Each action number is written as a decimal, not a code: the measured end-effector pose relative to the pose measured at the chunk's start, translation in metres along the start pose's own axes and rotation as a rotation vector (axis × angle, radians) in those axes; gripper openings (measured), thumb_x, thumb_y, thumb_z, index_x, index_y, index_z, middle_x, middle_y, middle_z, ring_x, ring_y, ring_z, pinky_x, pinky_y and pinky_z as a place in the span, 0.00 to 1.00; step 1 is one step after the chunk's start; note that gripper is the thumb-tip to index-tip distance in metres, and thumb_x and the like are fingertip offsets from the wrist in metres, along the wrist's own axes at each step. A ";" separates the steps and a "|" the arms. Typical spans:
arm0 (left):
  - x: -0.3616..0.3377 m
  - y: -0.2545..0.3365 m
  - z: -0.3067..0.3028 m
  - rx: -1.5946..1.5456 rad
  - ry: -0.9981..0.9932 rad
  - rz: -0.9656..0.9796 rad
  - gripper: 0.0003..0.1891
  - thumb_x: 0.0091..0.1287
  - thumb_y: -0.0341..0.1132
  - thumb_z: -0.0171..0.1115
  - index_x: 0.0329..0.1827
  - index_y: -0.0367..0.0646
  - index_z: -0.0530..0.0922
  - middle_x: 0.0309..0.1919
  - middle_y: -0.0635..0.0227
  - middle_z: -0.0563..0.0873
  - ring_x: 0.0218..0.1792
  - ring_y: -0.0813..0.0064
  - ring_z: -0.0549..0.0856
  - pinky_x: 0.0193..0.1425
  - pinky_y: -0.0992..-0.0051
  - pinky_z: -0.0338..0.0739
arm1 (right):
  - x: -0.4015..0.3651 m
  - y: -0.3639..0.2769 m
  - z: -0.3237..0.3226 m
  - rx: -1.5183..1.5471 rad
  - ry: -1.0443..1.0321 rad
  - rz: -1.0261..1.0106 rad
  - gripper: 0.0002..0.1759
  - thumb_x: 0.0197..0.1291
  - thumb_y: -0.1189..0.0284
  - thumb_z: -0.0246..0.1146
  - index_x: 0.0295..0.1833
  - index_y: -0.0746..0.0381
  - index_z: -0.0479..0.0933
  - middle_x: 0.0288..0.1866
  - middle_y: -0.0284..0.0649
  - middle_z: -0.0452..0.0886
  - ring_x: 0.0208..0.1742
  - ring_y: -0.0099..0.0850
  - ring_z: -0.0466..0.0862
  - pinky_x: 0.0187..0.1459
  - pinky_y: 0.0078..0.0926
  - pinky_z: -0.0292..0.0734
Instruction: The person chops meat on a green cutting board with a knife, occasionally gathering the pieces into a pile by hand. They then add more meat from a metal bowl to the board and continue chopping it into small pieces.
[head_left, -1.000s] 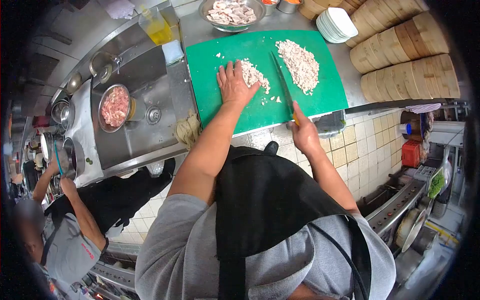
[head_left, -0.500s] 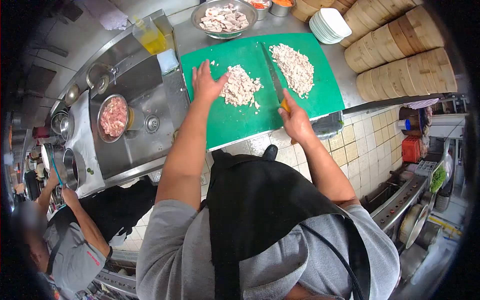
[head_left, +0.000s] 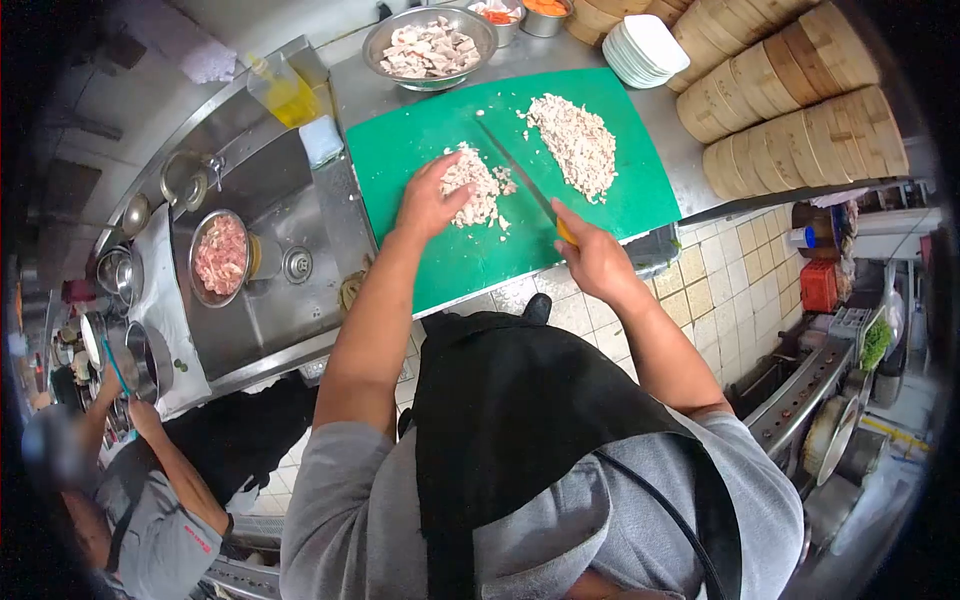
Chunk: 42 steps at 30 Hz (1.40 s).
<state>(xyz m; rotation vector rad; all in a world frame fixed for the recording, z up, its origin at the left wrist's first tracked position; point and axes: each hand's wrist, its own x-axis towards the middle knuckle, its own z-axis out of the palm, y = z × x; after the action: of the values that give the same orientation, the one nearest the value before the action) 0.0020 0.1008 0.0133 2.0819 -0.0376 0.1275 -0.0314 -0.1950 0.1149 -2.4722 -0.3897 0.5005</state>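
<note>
A large green cutting board [head_left: 465,268] lies in front of me with two heaps of finely chopped pale meat. My left hand [head_left: 430,203] rests against the left edge of the smaller chopped meat heap [head_left: 484,198], its thumb and fingers apart. In my right hand [head_left: 600,262] is a kitchen knife [head_left: 522,175], gripped by its yellow handle. Its long blade slants across the board between the heaps, the tip pointing away and to the left. The larger chopped meat heap [head_left: 574,146] sits on the right side of the board.
Behind the board stands a metal bowl [head_left: 372,58] of larger meat pieces. White plates [head_left: 645,52] and bamboo steamers [head_left: 800,130] are at the right. The sink [head_left: 270,325] on the left holds a bowl of raw meat [head_left: 221,257]. A co-worker [head_left: 165,500] stands at lower left.
My left hand has come down and slightly right, curving around the smaller heap's edge. The knife has swung left, its tip now further from the larger heap. The view has shifted slightly.
</note>
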 end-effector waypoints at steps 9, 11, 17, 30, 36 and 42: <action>0.012 -0.041 -0.004 0.187 0.235 0.123 0.35 0.64 0.37 0.76 0.74 0.39 0.75 0.72 0.47 0.78 0.73 0.49 0.76 0.79 0.58 0.68 | 0.061 0.035 0.020 -0.283 0.105 -0.079 0.34 0.71 0.67 0.56 0.83 0.42 0.64 0.54 0.57 0.83 0.52 0.55 0.88 0.54 0.50 0.84; 0.016 -0.047 -0.005 0.174 0.235 0.122 0.35 0.66 0.37 0.76 0.75 0.38 0.74 0.73 0.47 0.77 0.74 0.50 0.75 0.79 0.57 0.67 | 0.047 0.038 0.023 -0.304 0.060 -0.154 0.33 0.71 0.67 0.56 0.82 0.41 0.66 0.50 0.56 0.84 0.49 0.54 0.88 0.51 0.50 0.84; 0.034 -0.049 0.004 0.377 0.160 0.078 0.38 0.68 0.46 0.74 0.78 0.38 0.71 0.77 0.47 0.73 0.79 0.44 0.66 0.84 0.53 0.58 | 0.000 0.053 0.006 -0.074 0.023 -0.194 0.33 0.71 0.69 0.62 0.81 0.44 0.68 0.50 0.57 0.85 0.52 0.56 0.86 0.54 0.51 0.82; -0.002 0.004 0.018 0.369 0.047 0.202 0.17 0.62 0.37 0.75 0.54 0.45 0.88 0.59 0.60 0.86 0.62 0.53 0.82 0.72 0.59 0.75 | 0.008 0.033 0.044 -0.025 0.016 -0.189 0.37 0.73 0.70 0.61 0.84 0.51 0.59 0.51 0.58 0.83 0.51 0.59 0.85 0.55 0.53 0.80; -0.036 0.009 0.020 0.152 0.254 0.196 0.14 0.61 0.30 0.74 0.51 0.44 0.89 0.55 0.62 0.87 0.58 0.56 0.84 0.65 0.61 0.79 | 0.003 0.001 0.041 -0.021 0.065 -0.288 0.37 0.72 0.71 0.61 0.84 0.50 0.61 0.48 0.57 0.84 0.47 0.59 0.86 0.50 0.54 0.82; -0.043 0.006 0.024 0.409 0.344 0.302 0.13 0.61 0.29 0.74 0.50 0.46 0.90 0.53 0.64 0.90 0.57 0.56 0.84 0.65 0.60 0.79 | 0.014 0.001 0.046 -0.145 0.058 -0.311 0.37 0.72 0.72 0.61 0.84 0.48 0.62 0.45 0.56 0.85 0.42 0.58 0.86 0.47 0.55 0.83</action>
<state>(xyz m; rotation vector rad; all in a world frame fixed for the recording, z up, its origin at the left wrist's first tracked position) -0.0392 0.0758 0.0019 2.4197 -0.1244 0.7275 -0.0388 -0.1684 0.0755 -2.4922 -0.7956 0.2790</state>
